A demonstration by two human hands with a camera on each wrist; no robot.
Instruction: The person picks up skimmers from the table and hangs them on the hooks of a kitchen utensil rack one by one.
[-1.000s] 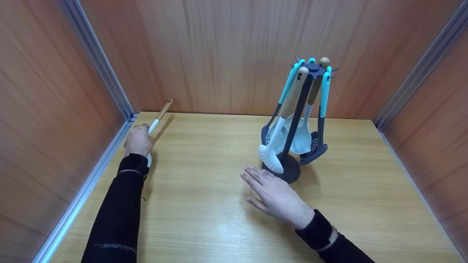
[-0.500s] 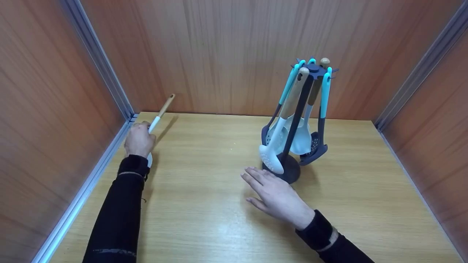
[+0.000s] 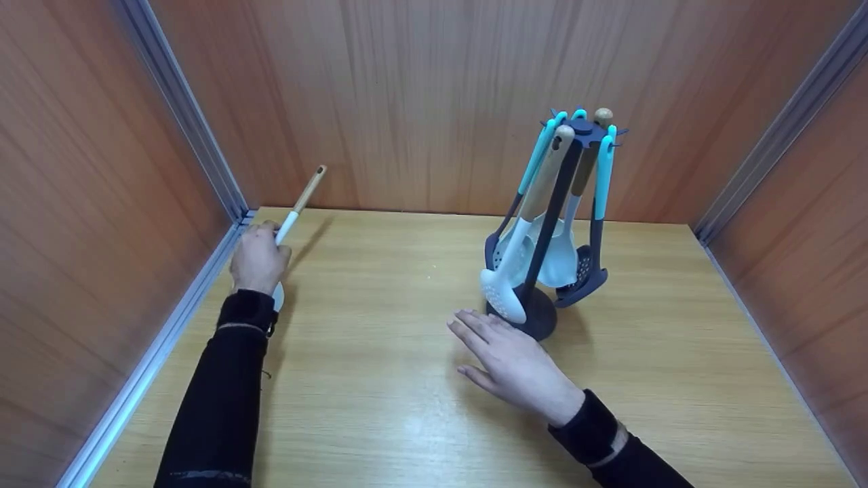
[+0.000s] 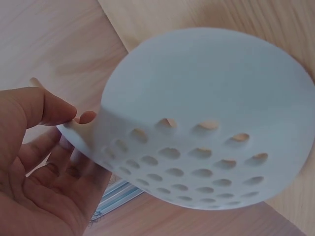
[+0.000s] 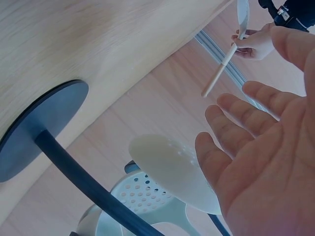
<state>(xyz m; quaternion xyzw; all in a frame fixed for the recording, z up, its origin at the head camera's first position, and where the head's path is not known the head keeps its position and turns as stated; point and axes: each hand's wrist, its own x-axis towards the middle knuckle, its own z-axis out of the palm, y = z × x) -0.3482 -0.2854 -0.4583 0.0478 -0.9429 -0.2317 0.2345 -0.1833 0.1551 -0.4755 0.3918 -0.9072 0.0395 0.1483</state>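
At the left of the head view, my left hand (image 3: 258,257) grips a white slotted spoon (image 3: 287,224) with a wooden handle end. The handle tilts up toward the back wall. In the left wrist view, thumb and fingers pinch the neck beside the spoon's wide perforated head (image 4: 206,93). My right hand (image 3: 519,362) holds nothing, its fingers extended, palm visible in the right wrist view. It hovers in front of the round dark base (image 3: 540,315) of a utensil stand (image 3: 553,210); contact with the base cannot be made out.
Several utensils hang from the stand, among them a white perforated ladle (image 3: 503,295) and a dark turquoise-handled one (image 3: 600,203). Wood-grain panels (image 3: 434,102) close off the back and both sides of the table (image 3: 380,285), with metal rails (image 3: 163,339) along the seams.
The handle end of the slotted spoon has risen as the left hand tilts it up and shifts slightly. My right hand and the stand have stayed put.
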